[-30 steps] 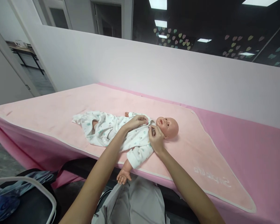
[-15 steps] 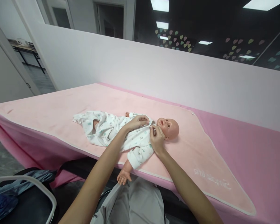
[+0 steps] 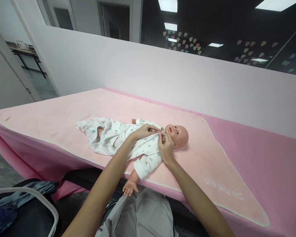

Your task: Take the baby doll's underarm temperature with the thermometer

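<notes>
A baby doll (image 3: 181, 135) lies on its back on the padded table, its head to the right. It wears a white printed romper (image 3: 148, 144) that hangs loose about the legs, with one bare leg patch showing through an opening. My left hand (image 3: 146, 131) is at the upper chest, its fingers pinched on the edge of the romper near the neck. Just right of it, my right hand (image 3: 165, 143) pinches the collar edge below the doll's chin. Both sets of fingertips nearly meet. Whatever small fastener may lie between them is hidden.
A peach mat (image 3: 88, 102) covers the pink tablecloth (image 3: 273, 158). Behind rises a white wall (image 3: 162, 72) under a dark window. At the lower left stands a chair (image 3: 27, 214) with blue clothing on it. One doll hand (image 3: 130, 187) overhangs the table's front edge.
My left fingers have shifted slightly and stretched toward the right hand at the collar. My right hand keeps its pinch, and the doll stays in place.
</notes>
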